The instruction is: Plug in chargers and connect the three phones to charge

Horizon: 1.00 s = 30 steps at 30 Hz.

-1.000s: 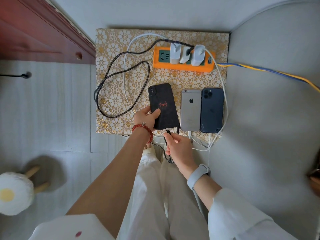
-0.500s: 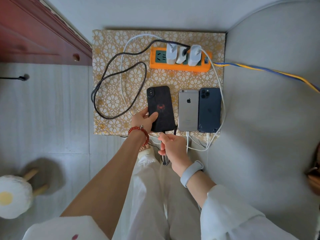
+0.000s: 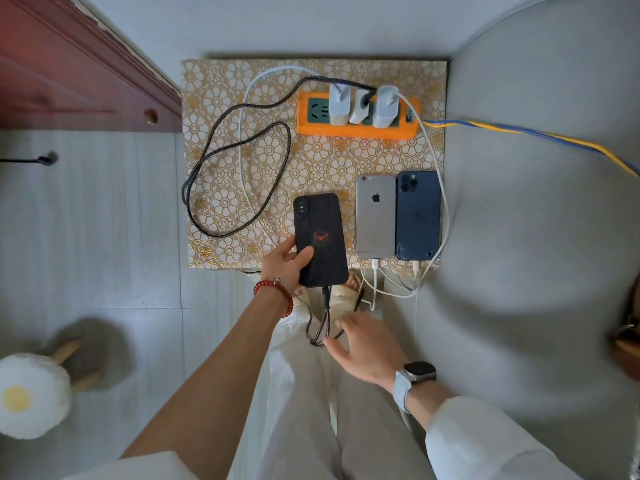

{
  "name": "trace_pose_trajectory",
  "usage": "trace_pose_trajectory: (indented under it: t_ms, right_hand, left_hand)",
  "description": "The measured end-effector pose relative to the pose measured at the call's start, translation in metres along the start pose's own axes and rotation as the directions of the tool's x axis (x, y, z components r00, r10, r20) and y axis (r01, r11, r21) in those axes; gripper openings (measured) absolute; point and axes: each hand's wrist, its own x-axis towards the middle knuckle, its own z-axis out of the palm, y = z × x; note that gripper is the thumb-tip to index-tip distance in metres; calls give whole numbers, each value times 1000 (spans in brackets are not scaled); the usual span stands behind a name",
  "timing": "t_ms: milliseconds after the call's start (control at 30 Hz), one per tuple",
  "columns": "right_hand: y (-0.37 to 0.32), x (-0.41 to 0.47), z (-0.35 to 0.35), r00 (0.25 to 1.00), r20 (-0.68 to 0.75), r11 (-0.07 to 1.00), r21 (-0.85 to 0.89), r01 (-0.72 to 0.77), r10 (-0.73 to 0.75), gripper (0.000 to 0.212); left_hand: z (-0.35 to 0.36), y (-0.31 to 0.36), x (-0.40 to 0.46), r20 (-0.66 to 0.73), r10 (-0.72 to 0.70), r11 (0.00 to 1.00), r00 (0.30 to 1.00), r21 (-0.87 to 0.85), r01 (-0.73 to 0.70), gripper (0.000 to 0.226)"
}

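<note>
Black phone with the red spider mark was in your left hand, thumb on its back, fingers wrapped around its left edge. Its lower end hung past the near edge of the table, face down. Black braided cable was plugged into its bottom port and drooped in a loop below it, over your lap.

Your right hand was open, fingers spread, gripping nothing. Its fingertips were just beside the hanging loop of black cable; I couldn't tell if they touched it.

Silver phone and blue phone lay face down on the table, side by side and touching, to the right of the black one. Each had a white cable plugged in at its near end. Those white cables dropped off the table edge and tangled below it.

Orange power strip sat at the far side of the table. Three white chargers stood in it, packed together toward its right end; the leftmost socket was free. Black cable ran from the middle charger, out left in a large loop across the patterned tablecloth, then down off the near edge. One white cable arced left from the first charger, the other ran down the right edge past the blue phone.

Yellow-and-blue cord left the strip's right end.
</note>
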Motion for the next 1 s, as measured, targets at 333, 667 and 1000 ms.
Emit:
trace_pose_trajectory:
  t_ms: [333,667,1000]
  right_hand:
    - [8,21,-42,997,-58,963,267,-42,60,32]
    - [17,42,-68,923,-382,999,-23,-48,36,49]
    - [15,50,-85,978,-201,994,-84,-69,51,54]
  left_hand:
    - [23,-1,10,-139,179,960,974,242,-142,40]
    - [49,12,11,-165,300,707,940,700,-103,45]
    - [45,24,3,-36,258,568,966,814,-121,50]
